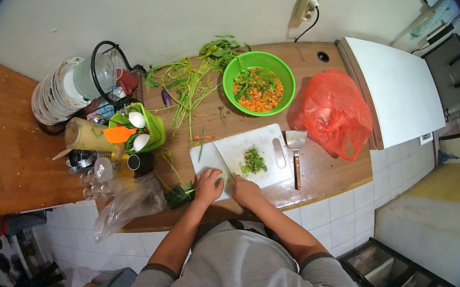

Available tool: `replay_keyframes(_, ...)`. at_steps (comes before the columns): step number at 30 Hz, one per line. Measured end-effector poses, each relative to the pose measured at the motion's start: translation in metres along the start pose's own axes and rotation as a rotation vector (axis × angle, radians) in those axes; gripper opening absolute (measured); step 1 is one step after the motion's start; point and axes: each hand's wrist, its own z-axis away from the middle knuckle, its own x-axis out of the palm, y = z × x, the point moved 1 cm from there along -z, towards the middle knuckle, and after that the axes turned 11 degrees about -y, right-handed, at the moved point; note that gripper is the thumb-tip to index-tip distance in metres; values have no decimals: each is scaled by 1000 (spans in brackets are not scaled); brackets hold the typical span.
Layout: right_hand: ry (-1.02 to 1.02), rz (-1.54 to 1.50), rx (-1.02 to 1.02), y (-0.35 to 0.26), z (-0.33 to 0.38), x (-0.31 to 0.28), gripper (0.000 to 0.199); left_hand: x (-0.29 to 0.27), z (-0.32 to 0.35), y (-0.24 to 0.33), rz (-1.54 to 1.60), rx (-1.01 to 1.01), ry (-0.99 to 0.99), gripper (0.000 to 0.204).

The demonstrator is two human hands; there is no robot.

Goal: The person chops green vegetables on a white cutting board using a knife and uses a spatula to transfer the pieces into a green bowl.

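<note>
Gripping the knife, the right hand works at the near edge of the board, fingers closed round a handle mostly hidden in the fist! From the head view, the blade runs away to the far left, its length lying across the white surface. Just left of it sits the left hand, fingers bent down over the board's near left corner; whether they pinch anything, I cannot tell. And there are the chopped greens, a loose heap on the board, to the right of the blade and short of the slot. Just right of the board lies a spatula, metal end far, wooden handle near.

Over to the far side: a green bowl holds an orange-and-green mix, with a crumpled red bag to its right. Left of the bowl sprawl long stalks, a small purple eggplant beside them. Close by the left wrist, a dark leafy bunch; further left, a clear bag droops over the counter's near edge. And on the far left, plates stand stacked on edge!
</note>
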Motion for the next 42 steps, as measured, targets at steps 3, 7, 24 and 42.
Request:
replay_keyframes(3, 9, -1, -4, 7, 12, 13, 27, -7, 12, -1, -62, 39, -41, 20)
replay_keyframes(7, 0, 33, -8, 16, 3, 25, 26, 0, 18, -14, -51, 43, -86, 14)
replay_keyframes(24, 74, 59, 15, 29, -14, 10, 28, 3, 8, -16, 97, -92, -62, 7)
replay_keyframes(42, -59, 22, -5, -8, -6, 19, 27, 7, 5, -22, 173, -125, -47, 6)
